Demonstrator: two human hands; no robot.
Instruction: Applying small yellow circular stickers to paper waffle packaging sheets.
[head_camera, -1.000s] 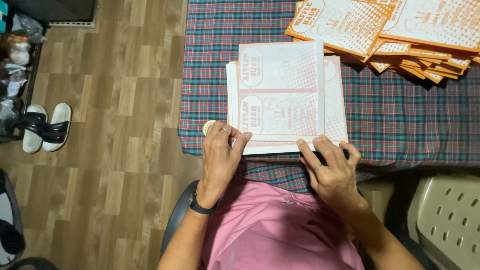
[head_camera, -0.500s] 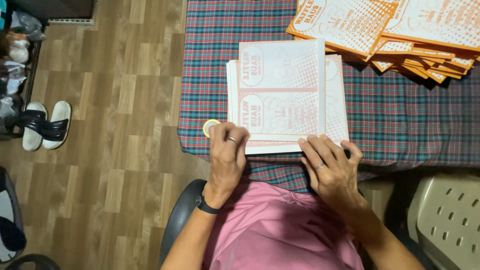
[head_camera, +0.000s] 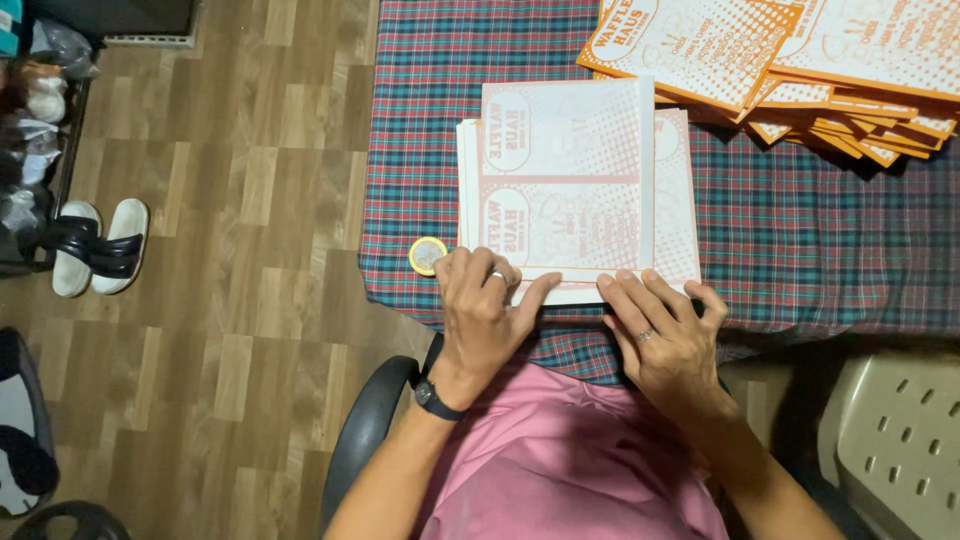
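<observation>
Two hands press flat on the near edge of one stack of pale printed sheets (head_camera: 575, 190) on the checked tabletop (head_camera: 800, 250): left hand (head_camera: 480, 310) and right hand (head_camera: 665, 335), fingers spread, gripping nothing. One tape roll (head_camera: 427, 255) lies beside the left hand; one fanned orange pile (head_camera: 800, 60) sits well apart.

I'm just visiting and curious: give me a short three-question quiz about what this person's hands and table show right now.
1. True or false: both hands rest on the near edge of the stack of pale printed sheets.
2. Which hand is nearest the small round tape roll? A) left hand B) right hand
3. Fill in: the orange printed sheets lie on the far ____ side of the plaid tablecloth.

Key: 1 true; 2 A; 3 right.
</observation>
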